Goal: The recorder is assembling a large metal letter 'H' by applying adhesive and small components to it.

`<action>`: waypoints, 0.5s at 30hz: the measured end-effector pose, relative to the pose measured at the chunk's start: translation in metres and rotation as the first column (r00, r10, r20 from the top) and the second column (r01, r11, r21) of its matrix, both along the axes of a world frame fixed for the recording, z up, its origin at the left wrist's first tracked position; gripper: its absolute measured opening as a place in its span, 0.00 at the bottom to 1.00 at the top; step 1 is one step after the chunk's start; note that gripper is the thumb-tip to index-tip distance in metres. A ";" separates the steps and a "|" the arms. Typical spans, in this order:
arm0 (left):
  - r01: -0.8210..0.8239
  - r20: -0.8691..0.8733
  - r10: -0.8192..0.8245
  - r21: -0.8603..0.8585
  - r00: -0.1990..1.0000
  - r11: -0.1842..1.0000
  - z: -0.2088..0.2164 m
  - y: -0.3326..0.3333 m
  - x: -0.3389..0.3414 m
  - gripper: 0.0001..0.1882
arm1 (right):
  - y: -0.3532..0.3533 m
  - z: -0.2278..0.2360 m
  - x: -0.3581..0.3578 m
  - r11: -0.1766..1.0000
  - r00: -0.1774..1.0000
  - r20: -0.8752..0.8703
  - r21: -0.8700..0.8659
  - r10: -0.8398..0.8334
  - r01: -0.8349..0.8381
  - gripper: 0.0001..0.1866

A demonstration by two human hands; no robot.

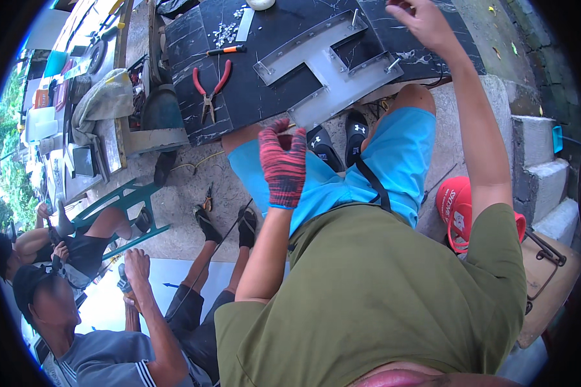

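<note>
My left hand [283, 164], in a red and black knit glove, is raised above my left thigh. Its fingers are curled in, and whatever they may hold is too small to make out. Bare and lifted past the table's far right side, my right hand [421, 20] has its fingers bent together at the picture's upper edge; I cannot see what is in them. Between the hands, a grey H-shaped metal letter [329, 80] with raised side walls lies on the dark marbled tabletop [258, 103]. Small tabs line its walls, and metal posts [394, 64] stand at its right ends.
Red-handled pliers [210, 93], an orange and black pen-shaped tool [226, 50], a pale strip [245, 24] and scattered metal bits [224, 33] lie left of the letter. A red bucket [455, 206] stands by my right side. Two people sit at lower left, one holding a tool [124, 280].
</note>
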State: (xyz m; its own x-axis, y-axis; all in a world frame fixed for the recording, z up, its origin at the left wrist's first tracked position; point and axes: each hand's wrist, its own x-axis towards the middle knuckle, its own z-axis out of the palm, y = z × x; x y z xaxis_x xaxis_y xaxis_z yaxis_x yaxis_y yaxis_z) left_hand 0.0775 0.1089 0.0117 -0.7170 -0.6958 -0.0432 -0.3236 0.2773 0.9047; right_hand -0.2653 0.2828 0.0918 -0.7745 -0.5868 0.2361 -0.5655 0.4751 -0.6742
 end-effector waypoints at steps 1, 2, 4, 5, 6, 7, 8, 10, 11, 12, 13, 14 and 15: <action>-0.041 0.020 0.040 0.057 0.999 0.998 -0.004 0.007 -0.001 0.19 | -0.005 -0.003 0.002 0.993 0.993 0.058 0.059 0.103 -0.106 0.17; -0.082 0.040 0.077 0.113 0.996 0.990 -0.007 0.012 -0.002 0.20 | -0.007 -0.009 0.000 0.992 0.993 0.054 0.061 0.106 -0.109 0.17; -0.089 0.077 0.081 0.106 0.994 0.990 -0.010 0.013 -0.007 0.22 | -0.017 -0.023 -0.003 0.975 0.980 -0.034 0.108 0.198 -0.194 0.18; -0.080 0.138 0.072 0.055 0.988 0.995 -0.010 0.012 -0.009 0.23 | -0.020 -0.025 -0.003 0.969 0.980 -0.038 0.156 0.197 -0.189 0.20; -0.068 0.199 0.066 0.006 0.978 0.998 -0.010 0.011 -0.011 0.25 | -0.024 -0.027 -0.004 0.969 0.978 -0.041 0.154 0.203 -0.195 0.20; -0.075 0.217 0.073 0.001 0.973 0.997 -0.008 0.009 -0.015 0.27 | -0.028 -0.028 -0.005 0.966 0.976 0.000 0.137 0.220 -0.217 0.21; -0.077 0.213 0.075 0.001 0.974 0.997 -0.006 0.007 -0.017 0.27 | -0.030 -0.029 -0.005 0.964 0.971 0.041 0.119 0.236 -0.239 0.21; -0.030 0.333 0.070 -0.125 0.940 0.992 -0.001 0.002 -0.020 0.25 | -0.034 -0.029 -0.004 0.968 0.973 0.046 0.102 0.225 -0.229 0.20; -0.033 0.328 0.073 -0.124 0.942 0.992 -0.001 -0.001 -0.021 0.25 | -0.036 -0.029 -0.003 0.973 0.976 0.056 0.084 0.212 -0.216 0.18; -0.029 0.329 0.072 -0.132 0.942 0.991 -0.002 -0.003 -0.022 0.24 | -0.035 -0.036 -0.006 0.972 0.975 0.051 0.085 0.214 -0.218 0.18; -0.026 0.331 0.072 -0.141 0.941 0.990 -0.001 -0.005 -0.022 0.23 | -0.034 -0.049 -0.013 0.970 0.973 0.030 0.080 0.228 -0.229 0.18; -0.032 0.327 0.077 -0.141 0.942 0.989 -0.001 -0.005 -0.023 0.23 | -0.036 -0.052 -0.015 0.967 0.970 0.011 0.073 0.242 -0.242 0.18; -0.022 0.320 0.067 -0.142 0.945 0.990 0.001 -0.005 -0.023 0.22 | -0.036 -0.054 -0.017 0.966 0.969 0.007 0.073 0.247 -0.247 0.18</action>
